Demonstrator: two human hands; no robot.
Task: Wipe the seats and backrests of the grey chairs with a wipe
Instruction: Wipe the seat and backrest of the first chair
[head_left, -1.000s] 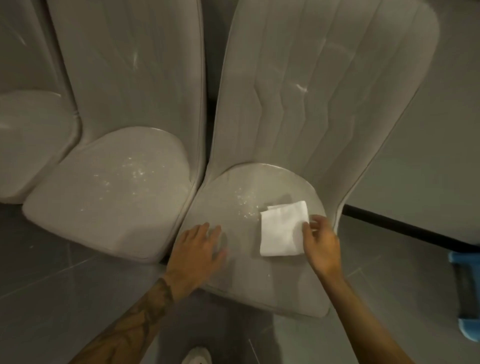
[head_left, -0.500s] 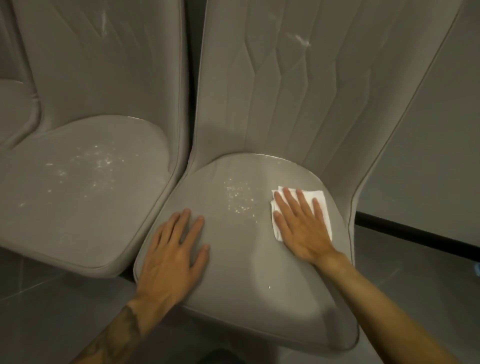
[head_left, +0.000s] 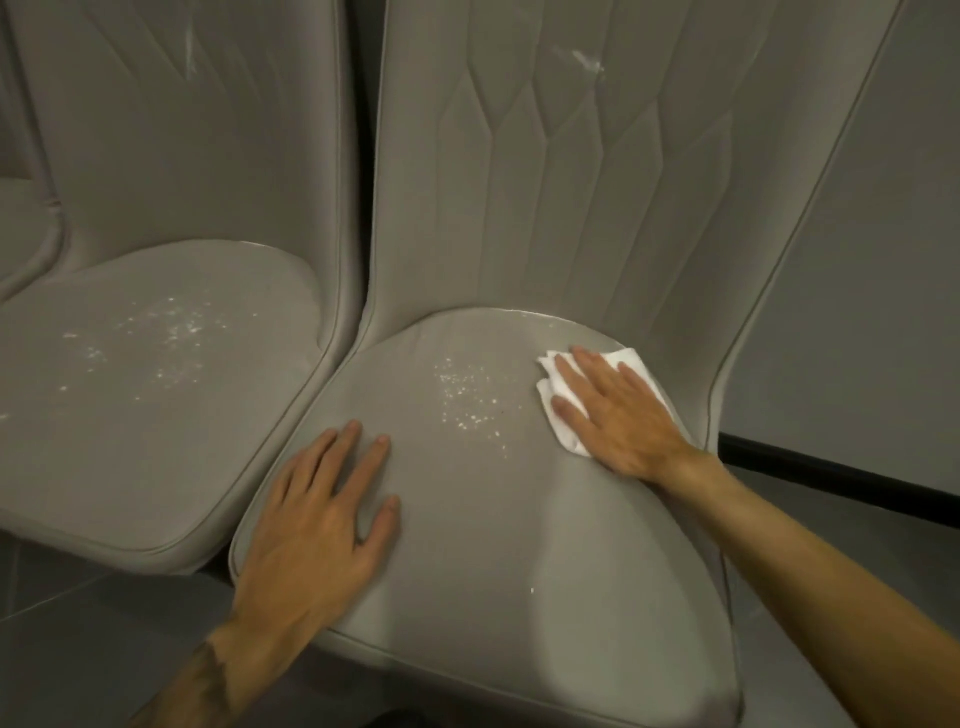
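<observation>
Two grey chairs stand side by side. The right chair's seat (head_left: 493, 530) has white specks (head_left: 467, 400) near its middle, and its quilted backrest (head_left: 571, 182) carries a white smear (head_left: 587, 61). My right hand (head_left: 618, 415) lies flat, fingers spread, pressing a folded white wipe (head_left: 563, 423) onto the back right of that seat, just right of the specks. My left hand (head_left: 317, 525) rests palm down on the seat's front left edge, holding nothing. The left chair's seat (head_left: 145, 395) also shows white specks (head_left: 171, 332).
A third grey chair's edge (head_left: 26, 228) shows at the far left. A grey wall panel (head_left: 857, 286) with a black skirting strip (head_left: 841, 473) stands to the right of the chairs. Dark tiled floor (head_left: 78, 634) lies below.
My right hand went from pinching the wipe's edge to lying flat on it, then slid it toward the back right of the seat. The view has come closer to the seat.
</observation>
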